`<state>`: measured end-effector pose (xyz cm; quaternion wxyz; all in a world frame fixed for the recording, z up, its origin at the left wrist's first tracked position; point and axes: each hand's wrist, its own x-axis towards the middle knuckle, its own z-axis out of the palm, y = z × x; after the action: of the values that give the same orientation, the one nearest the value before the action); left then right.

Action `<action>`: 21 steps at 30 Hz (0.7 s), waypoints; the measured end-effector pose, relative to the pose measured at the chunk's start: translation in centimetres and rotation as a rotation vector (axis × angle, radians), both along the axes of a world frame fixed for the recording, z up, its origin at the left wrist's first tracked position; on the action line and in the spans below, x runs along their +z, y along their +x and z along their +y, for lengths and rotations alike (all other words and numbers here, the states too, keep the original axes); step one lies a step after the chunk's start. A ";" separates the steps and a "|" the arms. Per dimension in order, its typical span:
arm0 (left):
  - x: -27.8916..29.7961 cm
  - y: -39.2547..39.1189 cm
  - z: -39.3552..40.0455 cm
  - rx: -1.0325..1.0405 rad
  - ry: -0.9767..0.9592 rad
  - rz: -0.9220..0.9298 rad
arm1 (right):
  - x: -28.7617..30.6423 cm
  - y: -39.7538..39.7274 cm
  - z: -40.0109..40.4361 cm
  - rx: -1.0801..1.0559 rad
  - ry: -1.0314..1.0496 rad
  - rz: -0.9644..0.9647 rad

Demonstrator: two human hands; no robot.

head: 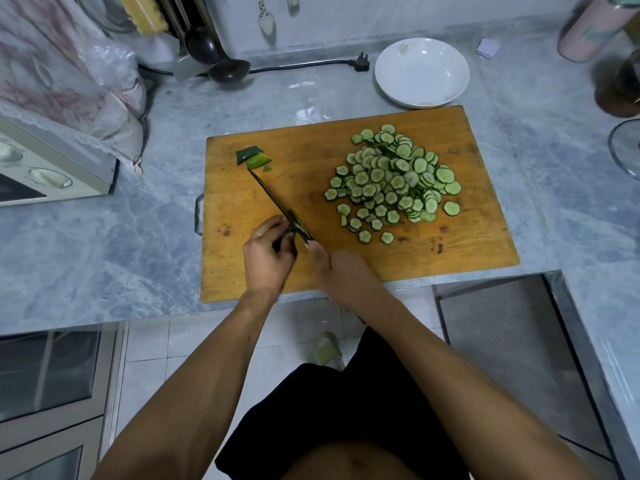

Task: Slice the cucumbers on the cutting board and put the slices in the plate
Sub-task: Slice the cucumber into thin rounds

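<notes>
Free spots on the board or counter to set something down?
Bare board between the knife and the slice pile; also the cutting board's near right corner. Bare counter left of the board, in front of the oven. Crowded: the board's right half under slices, and near-left where the left hand and right hand work. The plate is empty.

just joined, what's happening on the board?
A person is slicing cucumber on the wooden cutting board. The right hand holds the knife; the left hand grips a last cucumber piece against the blade. A pile of slices sits on the board; the white plate is empty.
</notes>
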<state>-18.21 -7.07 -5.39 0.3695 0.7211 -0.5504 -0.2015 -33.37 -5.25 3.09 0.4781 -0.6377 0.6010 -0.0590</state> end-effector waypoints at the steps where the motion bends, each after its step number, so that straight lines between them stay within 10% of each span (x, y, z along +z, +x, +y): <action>1: 0.0 0.0 0.1 0.004 -0.008 -0.002 | 0.2 -0.4 0.2 0.011 -0.005 0.000; 21: 1.3 -1.4 -0.2 0.174 0.010 0.073 | 0.3 -1.4 -0.5 0.113 -0.024 -0.013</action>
<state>-19.61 -7.26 -4.13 0.4018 0.7602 -0.4709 -0.1974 -34.75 -5.75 3.36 0.4769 -0.6759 0.5603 -0.0433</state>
